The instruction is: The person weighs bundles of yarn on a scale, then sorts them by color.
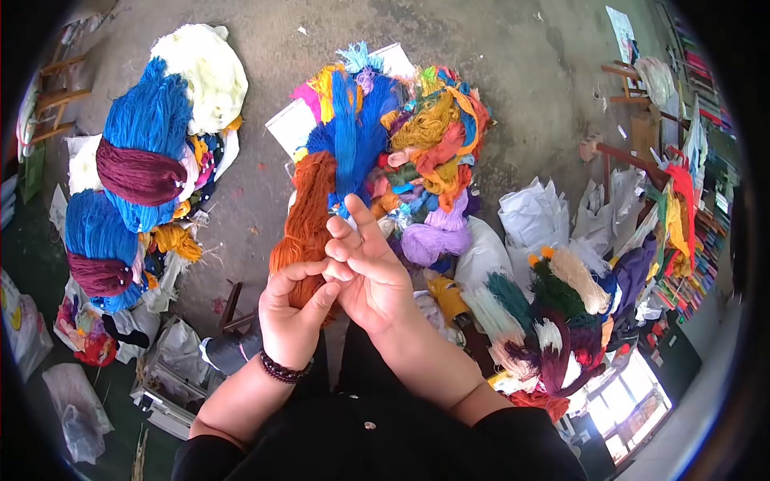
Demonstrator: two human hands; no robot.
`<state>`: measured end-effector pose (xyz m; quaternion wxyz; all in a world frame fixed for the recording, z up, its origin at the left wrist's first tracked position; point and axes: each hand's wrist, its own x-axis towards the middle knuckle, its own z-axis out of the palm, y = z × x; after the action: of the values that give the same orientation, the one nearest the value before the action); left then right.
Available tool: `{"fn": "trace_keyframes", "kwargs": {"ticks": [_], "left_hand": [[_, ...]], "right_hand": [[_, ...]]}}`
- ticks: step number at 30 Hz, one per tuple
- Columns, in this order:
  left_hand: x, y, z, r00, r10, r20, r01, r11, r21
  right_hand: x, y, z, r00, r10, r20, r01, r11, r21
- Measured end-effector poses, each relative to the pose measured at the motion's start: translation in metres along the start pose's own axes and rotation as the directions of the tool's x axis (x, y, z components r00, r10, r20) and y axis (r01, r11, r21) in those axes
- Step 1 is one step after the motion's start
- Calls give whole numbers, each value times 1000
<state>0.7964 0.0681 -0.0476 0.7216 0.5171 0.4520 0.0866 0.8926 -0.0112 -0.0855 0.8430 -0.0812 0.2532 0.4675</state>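
Note:
My left hand [298, 311], with a dark beaded bracelet at the wrist, has its fingers bent toward my right hand [370, 280]. Its fingertips meet the fingers of my right hand, whose palm faces up with the fingers partly spread and curled. Whether anything thin is pinched between them is too small to tell. Beyond the hands lies an orange-brown yarn skein [309, 200], partly hidden by them. Blue yarn [346, 128] stretches beside it, and a lilac skein [437, 236] lies to the right.
Blue and maroon skeins [144, 172] and a cream bundle [210, 76] are heaped at the left. A multicoloured yarn pile [441, 132] lies ahead. White bags [533, 216] and more skeins [553, 329] are at the right, near a rack of coloured yarn [696, 240].

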Motion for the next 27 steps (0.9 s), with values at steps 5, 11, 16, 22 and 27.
{"fn": "trace_keyframes", "kwargs": {"ticks": [5, 11, 16, 22, 27], "left_hand": [[1, -10, -7, 1000, 11, -25, -10, 1000, 16], [3, -7, -6, 1000, -4, -10, 4, 999, -49], [6, -13, -9, 997, -13, -71, 14, 1000, 0], [9, -16, -13, 998, -27, -64, 31, 997, 74], [12, -6, -17, 999, 46, 19, -49, 984, 172]], "right_hand": [[1, 6, -4, 1000, -1, -15, 1, 999, -35], [2, 10, 4, 995, 8, -96, -19, 993, -119], [4, 16, -3, 999, -3, -33, -2, 990, -140], [1, 14, 3, 994, -3, -111, -21, 976, -215], [-3, 10, 13, 991, 16, -135, -47, 973, -225]]}}
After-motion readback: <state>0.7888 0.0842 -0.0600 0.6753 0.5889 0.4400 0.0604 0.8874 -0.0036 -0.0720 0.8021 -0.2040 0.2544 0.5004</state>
